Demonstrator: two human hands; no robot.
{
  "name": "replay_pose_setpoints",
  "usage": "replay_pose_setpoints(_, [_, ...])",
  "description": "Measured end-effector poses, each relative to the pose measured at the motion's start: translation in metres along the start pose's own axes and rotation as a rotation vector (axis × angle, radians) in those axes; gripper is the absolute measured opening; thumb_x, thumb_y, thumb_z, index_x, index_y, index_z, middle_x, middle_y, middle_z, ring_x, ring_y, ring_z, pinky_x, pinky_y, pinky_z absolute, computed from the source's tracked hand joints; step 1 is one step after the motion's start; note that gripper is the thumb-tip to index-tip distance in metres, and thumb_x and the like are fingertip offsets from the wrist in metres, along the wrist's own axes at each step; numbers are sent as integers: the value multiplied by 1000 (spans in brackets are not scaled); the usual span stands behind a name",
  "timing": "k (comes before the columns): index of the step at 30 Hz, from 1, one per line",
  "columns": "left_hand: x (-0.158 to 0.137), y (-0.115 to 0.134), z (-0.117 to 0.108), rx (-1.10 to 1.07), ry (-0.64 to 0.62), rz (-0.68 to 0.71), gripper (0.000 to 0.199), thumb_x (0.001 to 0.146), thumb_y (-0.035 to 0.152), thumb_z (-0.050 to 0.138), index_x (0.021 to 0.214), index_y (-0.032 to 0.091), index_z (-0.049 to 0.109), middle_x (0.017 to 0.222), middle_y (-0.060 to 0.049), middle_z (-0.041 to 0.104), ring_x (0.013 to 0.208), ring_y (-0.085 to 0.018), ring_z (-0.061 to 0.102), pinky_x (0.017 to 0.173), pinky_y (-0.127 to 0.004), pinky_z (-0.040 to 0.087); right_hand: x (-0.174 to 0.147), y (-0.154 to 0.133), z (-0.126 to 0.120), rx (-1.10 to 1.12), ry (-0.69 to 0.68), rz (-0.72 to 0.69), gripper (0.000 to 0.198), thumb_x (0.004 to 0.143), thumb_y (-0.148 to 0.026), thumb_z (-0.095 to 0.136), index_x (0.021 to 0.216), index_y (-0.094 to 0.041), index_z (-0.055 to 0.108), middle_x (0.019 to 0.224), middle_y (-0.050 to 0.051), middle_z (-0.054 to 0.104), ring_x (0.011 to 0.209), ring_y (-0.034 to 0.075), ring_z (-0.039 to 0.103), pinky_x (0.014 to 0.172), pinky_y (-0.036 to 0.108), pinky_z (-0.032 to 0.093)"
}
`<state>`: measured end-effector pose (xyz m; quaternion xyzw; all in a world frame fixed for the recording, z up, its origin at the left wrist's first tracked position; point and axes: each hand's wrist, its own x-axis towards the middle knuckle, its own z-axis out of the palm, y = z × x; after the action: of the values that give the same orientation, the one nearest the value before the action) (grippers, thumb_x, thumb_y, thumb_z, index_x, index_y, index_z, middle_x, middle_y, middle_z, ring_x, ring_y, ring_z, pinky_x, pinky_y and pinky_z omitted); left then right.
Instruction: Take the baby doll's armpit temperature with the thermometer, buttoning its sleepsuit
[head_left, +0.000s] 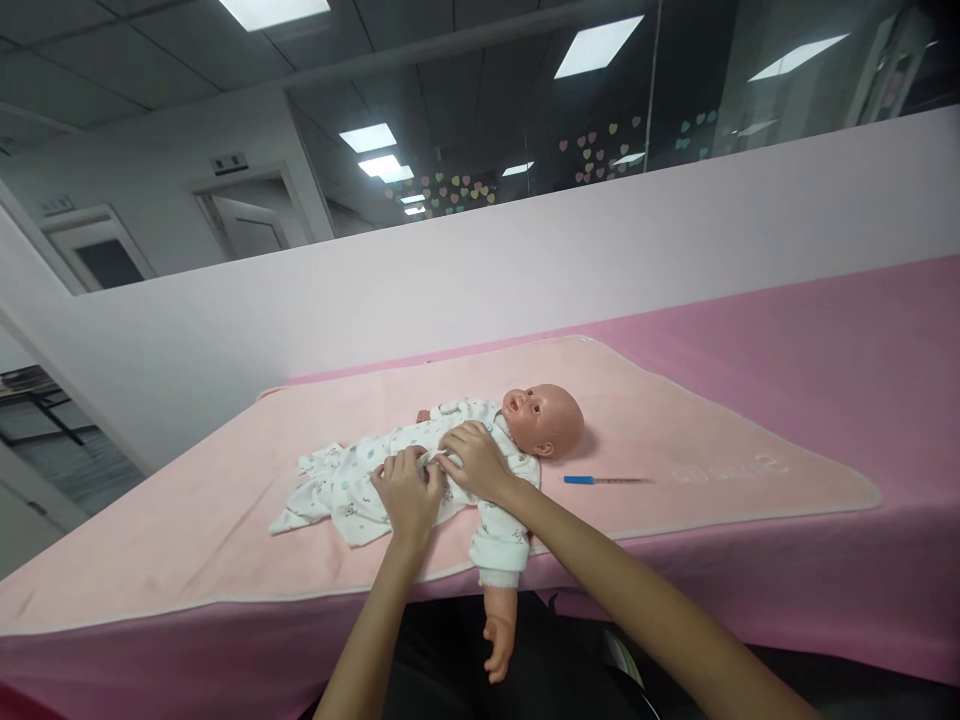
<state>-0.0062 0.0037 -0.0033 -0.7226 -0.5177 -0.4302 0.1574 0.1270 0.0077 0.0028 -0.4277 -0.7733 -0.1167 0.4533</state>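
Note:
A baby doll (551, 418) lies on its back on a peach mat, head to the right, one arm hanging over the front edge. It wears a white printed baby outfit (360, 490), whose legs lie flat to the left. At the doll's middle, my left hand (411, 490) pinches the cloth of the outfit. Just right of it, on the doll's chest, my right hand (474, 458) has its fingers closed on the same gathered cloth. The fingertips of both hands nearly meet; what exactly lies between them is partly hidden.
The peach mat (705, 430) covers much of a pink-draped table (900, 400). A thin stick with a blue end, perhaps a thermometer (600, 480), rests right of the doll. Behind stands a white half-wall (525, 260) with glass above. My legs are under the front edge.

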Motion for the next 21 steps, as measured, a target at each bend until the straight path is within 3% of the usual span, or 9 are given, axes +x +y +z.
replay_pose_setpoints(5, [-2,-12,-5,-87,-36,-103,11,76,28,46,79,21,54,77,-3,61,82,-23,51,76,-37,31,-1,2,-1,66,42,55,13,82,-30,52,80,-19,58,79,2,63,82,16,52,81,32,35])
replay_pose_setpoints(9, [-3,-19,-7,-206,-33,-109,11,75,29,49,81,22,56,79,-1,62,82,-21,52,77,-36,32,-1,2,0,38,27,41,12,82,-28,52,83,-19,60,83,3,64,84,17,52,80,32,35])
replay_pose_setpoints(21, [-7,-9,-6,-14,-78,21,16,75,30,50,86,22,56,86,-5,62,86,-25,49,77,-39,29,-3,3,3,17,27,52,10,81,-25,53,84,-19,60,83,4,64,85,18,52,80,33,36])
